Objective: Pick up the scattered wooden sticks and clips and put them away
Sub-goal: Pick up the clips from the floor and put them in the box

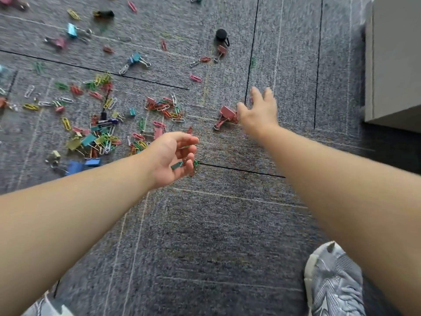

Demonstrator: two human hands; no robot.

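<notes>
A grey carpet floor (216,236) crossed by dark seams filled the view, with the corner of a pale cabinet (396,65) at the upper right. Two bare forearms reached forward over it. A grey mesh sneaker (335,281) stood at the lower right under the right arm. Coloured paper clips and binder clips (100,137) lay scattered across the left half of the carpet, thickest in a heap left of the left hand (173,156). That hand was turned palm up, its fingers (189,141) curled loosely around a small green binder clip (177,165). The right hand (259,112), blurred, was stretched palm down with its fingers spread, just beside a pink binder clip (225,115) lying on the carpet; whether it touched the clip could not be told. Farther off lay a small black round object (221,34).
</notes>
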